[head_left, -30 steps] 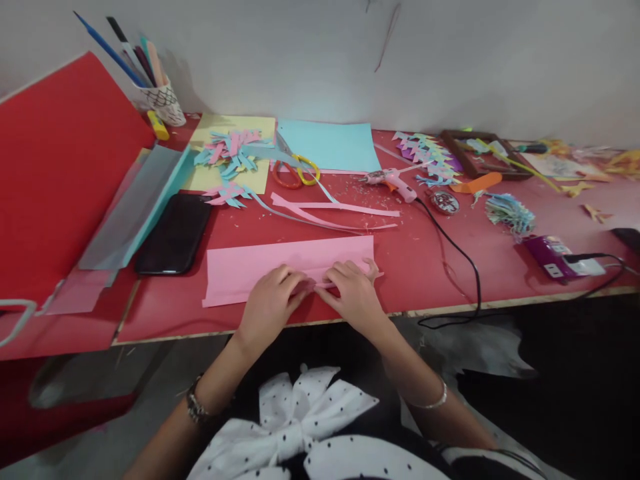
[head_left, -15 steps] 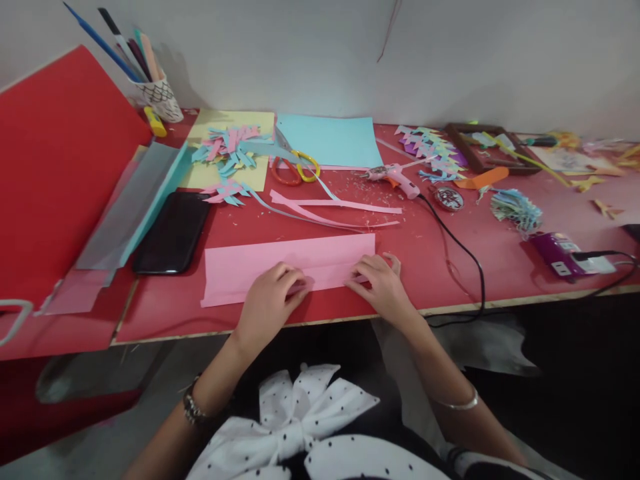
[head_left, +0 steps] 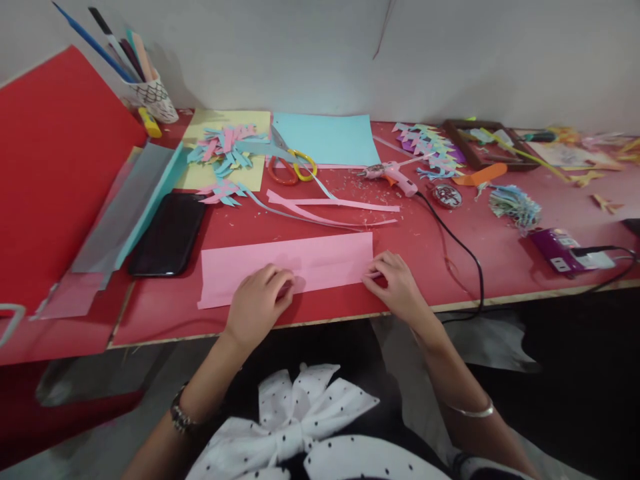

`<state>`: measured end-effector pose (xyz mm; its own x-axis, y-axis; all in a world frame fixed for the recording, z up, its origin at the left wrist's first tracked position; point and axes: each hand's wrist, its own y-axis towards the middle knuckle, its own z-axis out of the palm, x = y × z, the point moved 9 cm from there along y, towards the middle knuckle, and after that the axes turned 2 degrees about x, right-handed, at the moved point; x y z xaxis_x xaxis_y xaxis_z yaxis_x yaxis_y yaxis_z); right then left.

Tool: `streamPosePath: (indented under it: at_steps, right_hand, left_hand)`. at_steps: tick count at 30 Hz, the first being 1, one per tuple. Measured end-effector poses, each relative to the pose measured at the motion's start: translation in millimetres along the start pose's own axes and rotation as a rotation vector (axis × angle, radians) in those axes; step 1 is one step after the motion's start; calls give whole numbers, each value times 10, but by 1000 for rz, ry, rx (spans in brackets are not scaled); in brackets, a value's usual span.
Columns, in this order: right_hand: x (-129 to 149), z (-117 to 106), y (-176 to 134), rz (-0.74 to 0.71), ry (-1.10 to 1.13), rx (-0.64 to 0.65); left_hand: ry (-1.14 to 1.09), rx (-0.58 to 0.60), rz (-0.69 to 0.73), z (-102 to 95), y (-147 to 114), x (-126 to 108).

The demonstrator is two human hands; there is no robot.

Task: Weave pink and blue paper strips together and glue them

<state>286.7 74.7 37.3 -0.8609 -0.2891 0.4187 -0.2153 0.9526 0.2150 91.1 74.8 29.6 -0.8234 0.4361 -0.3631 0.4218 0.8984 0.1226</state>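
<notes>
Grey wall (head_left: 320,53) backs a red table (head_left: 240,230) with a seam toward its left end. From the left lie one red folder (head_left: 60,167), one cup (head_left: 159,100) of pens, one phone (head_left: 167,237), one yellow sheet (head_left: 255,177), one blue sheet (head_left: 325,137), one pair of scissors (head_left: 306,167), two pink strips (head_left: 367,207), one glue gun (head_left: 397,180) and one purple adapter (head_left: 555,250). One pink sheet (head_left: 320,257) lies at the table's near edge. Over its near edge the left hand (head_left: 255,303) is curled, thumb toward forefinger; whether it pinches paper is hard to tell. The right hand (head_left: 400,287) pinches the near right corner; a second ago both hands met near the middle of that edge.
</notes>
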Motion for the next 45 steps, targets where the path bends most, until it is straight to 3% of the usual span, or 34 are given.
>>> streamPosePath:
  at_steps: [10, 16, 18, 21, 23, 27, 33, 45]
  right_hand:
    - [-200, -157, -120, 116, -77, -98]
    - [97, -418, -149, 64, -117, -395]
    - [370, -274, -69, -71, -89, -291]
    - [831, 201, 23, -292, -49, 58]
    - [997, 422, 72, -283, -47, 159]
    - [1084, 609, 196, -105, -41, 167]
    - [1000, 577, 240, -8, -42, 121]
    - [358, 177, -8, 148, -99, -67]
  left_hand:
    - [-189, -37, -75, -134, -181, 439]
    - [-194, -32, -47, -155, -170, 446]
    - [-186, -14, -30, -137, -149, 430]
    - [-109, -13, -30, -121, -132, 403]
    - [-21, -40, -43, -120, -131, 373]
    - [83, -89, -58, -98, -134, 312]
    - [3, -95, -54, -77, -135, 355]
    - [-103, -33, -76, -83, -122, 404]
